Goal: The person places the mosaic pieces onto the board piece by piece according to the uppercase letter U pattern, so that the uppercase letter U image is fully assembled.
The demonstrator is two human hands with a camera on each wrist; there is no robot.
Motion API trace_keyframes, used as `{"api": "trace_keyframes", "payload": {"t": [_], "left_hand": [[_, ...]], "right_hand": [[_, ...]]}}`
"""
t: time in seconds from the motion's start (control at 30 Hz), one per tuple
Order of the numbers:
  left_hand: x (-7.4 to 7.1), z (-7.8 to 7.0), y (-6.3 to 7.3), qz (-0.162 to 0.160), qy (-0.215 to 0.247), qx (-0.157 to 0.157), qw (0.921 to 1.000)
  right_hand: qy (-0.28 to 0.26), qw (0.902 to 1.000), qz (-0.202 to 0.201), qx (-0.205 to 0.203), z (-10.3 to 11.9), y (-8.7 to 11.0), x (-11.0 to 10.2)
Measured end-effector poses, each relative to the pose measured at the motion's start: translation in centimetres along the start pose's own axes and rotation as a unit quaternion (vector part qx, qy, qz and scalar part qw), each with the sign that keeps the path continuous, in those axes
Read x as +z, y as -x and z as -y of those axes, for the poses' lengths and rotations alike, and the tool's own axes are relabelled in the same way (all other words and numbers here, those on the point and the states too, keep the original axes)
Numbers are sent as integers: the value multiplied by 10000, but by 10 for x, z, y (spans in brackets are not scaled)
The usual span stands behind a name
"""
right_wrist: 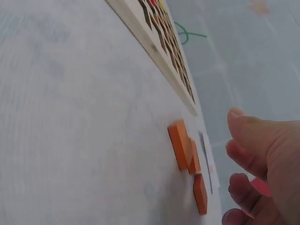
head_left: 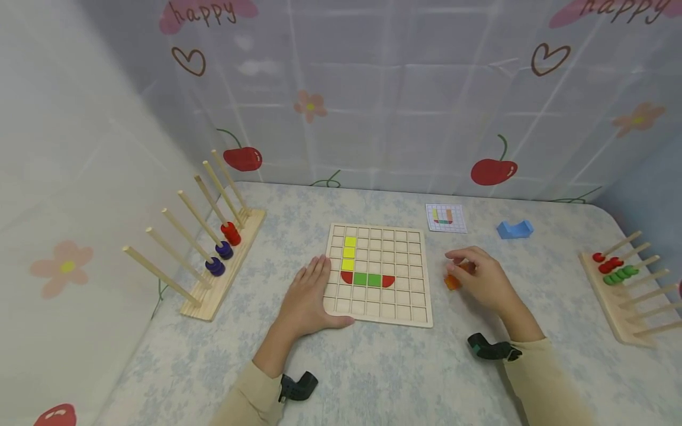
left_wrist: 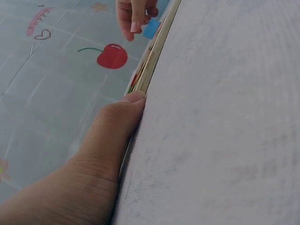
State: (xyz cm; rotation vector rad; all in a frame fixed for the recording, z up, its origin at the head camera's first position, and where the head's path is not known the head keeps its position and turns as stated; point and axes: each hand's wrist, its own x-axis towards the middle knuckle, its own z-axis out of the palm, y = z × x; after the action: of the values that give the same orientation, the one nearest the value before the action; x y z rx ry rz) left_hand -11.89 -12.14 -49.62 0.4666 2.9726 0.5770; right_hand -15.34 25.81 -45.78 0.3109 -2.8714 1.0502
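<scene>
A square wooden grid board [head_left: 410, 302] lies on the table. Set in its cells are yellow squares [head_left: 348, 252] in a column, with green squares [head_left: 367, 280] between two red rounded pieces [head_left: 389, 281] below. My left hand [head_left: 303, 302] rests along the board's left side, its thumb at the front edge. To the right of the board, my right hand [head_left: 483, 279] hovers over loose orange blocks [head_left: 452, 282], partly hiding them in the head view. Three orange blocks [right_wrist: 181, 145] show in the right wrist view, and the loosely bent fingers [right_wrist: 251, 136] there hold nothing.
A pattern card [head_left: 446, 218] lies behind the board on the right, near a blue notched block [head_left: 515, 229]. Wooden peg racks stand on both sides: the left rack [head_left: 234, 272] carries red and blue rings, the right rack [head_left: 613, 302] red and green beads.
</scene>
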Motion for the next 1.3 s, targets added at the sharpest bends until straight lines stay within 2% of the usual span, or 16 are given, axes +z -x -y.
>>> {"api": "trace_keyframes", "payload": {"t": [0.3,0.8,1.3], "left_hand": [[-1,-1,0,7,9,-20,10000],[0,0,1,-41,67,6,10000],[-2,-2,1,-42,72,-7,10000]], "right_hand": [[292,9981,-383,383,-23,10,-17],[400,9963,-343,677,-32,10,-17],[501,9946,-306,860,-30,9,-11]]}}
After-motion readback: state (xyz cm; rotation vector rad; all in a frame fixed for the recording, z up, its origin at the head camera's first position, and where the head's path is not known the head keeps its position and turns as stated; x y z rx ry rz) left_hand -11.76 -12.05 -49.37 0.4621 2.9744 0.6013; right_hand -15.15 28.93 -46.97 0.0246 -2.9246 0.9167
